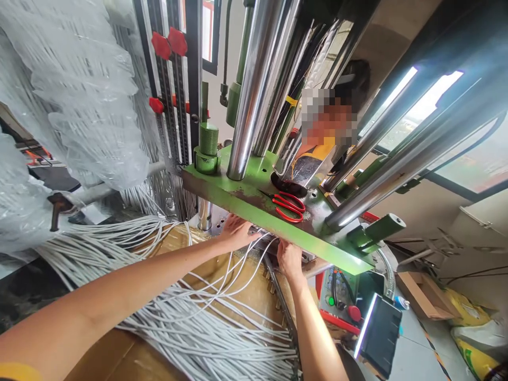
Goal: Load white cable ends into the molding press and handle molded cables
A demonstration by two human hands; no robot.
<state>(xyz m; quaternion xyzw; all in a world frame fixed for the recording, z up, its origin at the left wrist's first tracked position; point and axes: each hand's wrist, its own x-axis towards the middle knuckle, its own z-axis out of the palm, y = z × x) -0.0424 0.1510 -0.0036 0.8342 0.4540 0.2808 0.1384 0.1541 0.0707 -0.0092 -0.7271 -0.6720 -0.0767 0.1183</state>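
Note:
Both my hands reach under the green press plate (254, 203) of an upright machine. My left hand (237, 232) rests on the mould area with its fingers tucked beneath the plate, among thin white cables (206, 323). A little to the right, my right hand (289, 259) also goes under the plate, its fingertips hidden. Several white cables run from a big bundle across brown cardboard (246, 288) up to where the hands are. What the fingers hold cannot be seen.
Red-handled scissors (289, 205) lie on the green plate. Shiny steel columns (254, 90) rise from it, reflecting a person. Bags of clear plastic parts (83, 100) hang at left. A control panel with a red button (353, 313) sits lower right, cardboard boxes (423, 293) beyond.

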